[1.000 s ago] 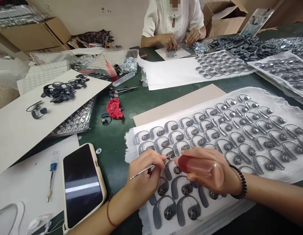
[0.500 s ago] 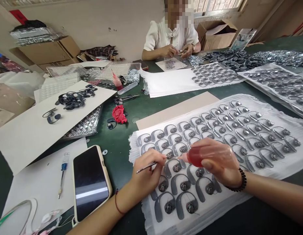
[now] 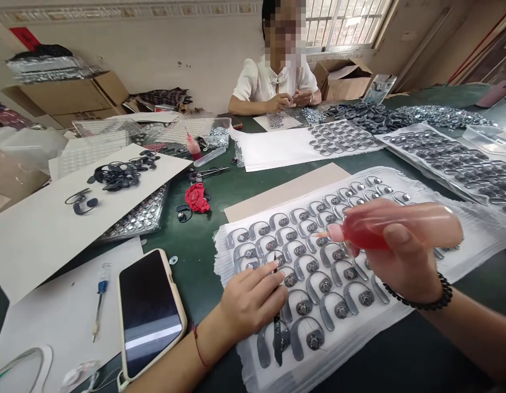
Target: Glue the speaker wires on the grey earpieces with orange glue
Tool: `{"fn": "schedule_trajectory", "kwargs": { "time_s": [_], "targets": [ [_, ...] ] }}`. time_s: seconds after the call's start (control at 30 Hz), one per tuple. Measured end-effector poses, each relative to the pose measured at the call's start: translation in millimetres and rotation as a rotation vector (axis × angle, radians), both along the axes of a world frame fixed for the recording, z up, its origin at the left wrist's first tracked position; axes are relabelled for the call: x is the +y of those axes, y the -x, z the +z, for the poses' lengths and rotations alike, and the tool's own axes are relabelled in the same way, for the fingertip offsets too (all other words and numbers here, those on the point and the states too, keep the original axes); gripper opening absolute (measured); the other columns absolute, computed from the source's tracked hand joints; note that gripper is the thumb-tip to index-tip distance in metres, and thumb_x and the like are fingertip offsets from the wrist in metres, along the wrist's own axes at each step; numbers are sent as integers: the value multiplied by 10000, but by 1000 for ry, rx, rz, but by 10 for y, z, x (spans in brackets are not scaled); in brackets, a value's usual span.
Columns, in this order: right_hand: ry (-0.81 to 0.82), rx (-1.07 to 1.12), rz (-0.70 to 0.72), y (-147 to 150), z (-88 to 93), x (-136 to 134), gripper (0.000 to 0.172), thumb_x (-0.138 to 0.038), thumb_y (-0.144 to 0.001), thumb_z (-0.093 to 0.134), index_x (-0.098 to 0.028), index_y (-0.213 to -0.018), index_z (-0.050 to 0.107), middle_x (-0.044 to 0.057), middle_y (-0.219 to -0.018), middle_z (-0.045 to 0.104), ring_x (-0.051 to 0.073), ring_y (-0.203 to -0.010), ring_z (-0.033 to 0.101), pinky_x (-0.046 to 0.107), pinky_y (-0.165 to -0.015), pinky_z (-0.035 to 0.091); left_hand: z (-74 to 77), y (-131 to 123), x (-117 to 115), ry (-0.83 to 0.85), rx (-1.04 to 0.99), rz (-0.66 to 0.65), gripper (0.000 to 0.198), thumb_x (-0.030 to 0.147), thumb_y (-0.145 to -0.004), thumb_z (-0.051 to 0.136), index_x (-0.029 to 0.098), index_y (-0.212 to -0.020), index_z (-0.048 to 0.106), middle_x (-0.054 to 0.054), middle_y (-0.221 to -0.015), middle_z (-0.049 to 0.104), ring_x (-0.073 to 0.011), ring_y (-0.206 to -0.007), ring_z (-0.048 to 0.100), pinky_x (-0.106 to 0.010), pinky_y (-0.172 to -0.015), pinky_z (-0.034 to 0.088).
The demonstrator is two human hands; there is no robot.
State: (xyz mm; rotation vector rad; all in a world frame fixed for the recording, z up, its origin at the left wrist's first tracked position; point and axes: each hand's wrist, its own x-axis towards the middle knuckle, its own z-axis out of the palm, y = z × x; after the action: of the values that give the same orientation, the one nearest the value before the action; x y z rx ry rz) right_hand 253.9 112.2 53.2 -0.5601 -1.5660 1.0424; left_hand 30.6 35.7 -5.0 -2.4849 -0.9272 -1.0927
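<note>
My right hand (image 3: 408, 262) is closed around a squeeze bottle (image 3: 400, 226) of red liquid. The bottle lies nearly level, its thin nozzle pointing left above the rows of parts. In my left hand (image 3: 253, 297) is a pair of dark tweezers (image 3: 278, 338), held between the fingers with the narrow tip pointing away from me. This hand is low over the left part of the sheet. Grey ear-hook parts (image 3: 312, 339) with round metal pieces and fine wires lie in rows on a white foam sheet (image 3: 253, 376); my hands hide some of them.
Left of the sheet lie a phone (image 3: 150, 311), a blue-capped screwdriver (image 3: 100, 300) and a red crumpled piece (image 3: 197, 197). Another red-liquid bottle (image 3: 192, 146) stands farther back. Opposite me sits a person (image 3: 273, 87) handling small parts. More filled sheets (image 3: 449, 158) lie at right.
My right hand has lifted the bottle away to the right, its nozzle off the part. My left hand has turned palm-down, swinging the tweezers lengthwise. The view has shifted slightly.
</note>
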Motion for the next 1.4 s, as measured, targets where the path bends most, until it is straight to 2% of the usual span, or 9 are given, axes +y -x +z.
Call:
{"fn": "schedule_trajectory", "kwargs": {
  "time_s": [0.27,0.47,0.67,0.8,0.97,1.07,1.17,1.23,1.4],
  "targets": [
    [102,17,8,11,-176,-222,176,-331,-786,602,-196,-846,698,60,-936,615,128,-678,615,200,-450,503,-42,-39,-4,-79,66,38,150,105,-828,498,162,-710,571,-5,-768,684,-180,-799,674,-230,-593,514],
    [199,139,-52,103,-198,-246,271,-398,-838,514,-178,-801,667,47,-795,625,75,-479,528,176,-332,400,-41,-9,26,-104,96,-22,223,72,-853,415,145,-738,593,-37,-781,684,-185,-805,662,-260,-669,531],
    [333,287,-79,175,-167,-315,275,-436,-827,526,-161,-818,537,33,-736,602,83,-496,527,167,-347,389,-29,22,51,-88,95,-30,273,45,-852,344,138,-852,601,-44,-772,679,-162,-791,660,-252,-696,542],
    [386,348,-80,187,-166,-346,294,-465,-834,509,-181,-842,436,26,-712,601,81,-485,507,167,-370,378,-58,63,50,-117,29,-16,232,57,-849,363,126,-921,573,-74,-849,694,-156,-893,656,-222,-729,538],
    [384,386,-98,163,-150,-300,344,-512,-823,499,-179,-851,419,26,-735,582,70,-489,486,167,-382,368,-182,114,49,-132,-87,-32,126,127,-859,444,153,-875,567,-85,-871,694,-168,-928,652,-225,-722,533],
    [363,369,-81,152,-147,-297,338,-513,-835,479,-180,-869,434,31,-742,586,75,-498,488,176,-395,371,-228,119,24,-114,-141,-40,190,185,-891,427,171,-848,611,-80,-866,691,-179,-942,645,-253,-741,526],
    [317,329,-54,151,-167,-306,335,-504,-849,460,-170,-863,484,40,-755,589,75,-510,494,181,-407,379,-230,127,21,-119,-163,-42,263,311,-900,436,166,-917,654,-124,-966,667,-202,-951,638,-274,-740,530],
    [272,298,-49,144,-202,-292,344,-495,-838,486,-155,-830,535,43,-799,578,61,-515,489,179,-412,389,-221,139,43,-124,-154,-59,284,354,-892,451,177,-953,665,-117,-930,666,-199,-928,644,-268,-726,536],
    [203,227,-50,101,-306,-179,344,-457,-817,546,-119,-818,610,54,-904,556,34,-526,497,162,-419,403,-224,158,95,-92,-146,-116,237,241,-895,441,175,-1027,627,-69,-824,679,-168,-887,653,-249,-703,545]
  ]
}}
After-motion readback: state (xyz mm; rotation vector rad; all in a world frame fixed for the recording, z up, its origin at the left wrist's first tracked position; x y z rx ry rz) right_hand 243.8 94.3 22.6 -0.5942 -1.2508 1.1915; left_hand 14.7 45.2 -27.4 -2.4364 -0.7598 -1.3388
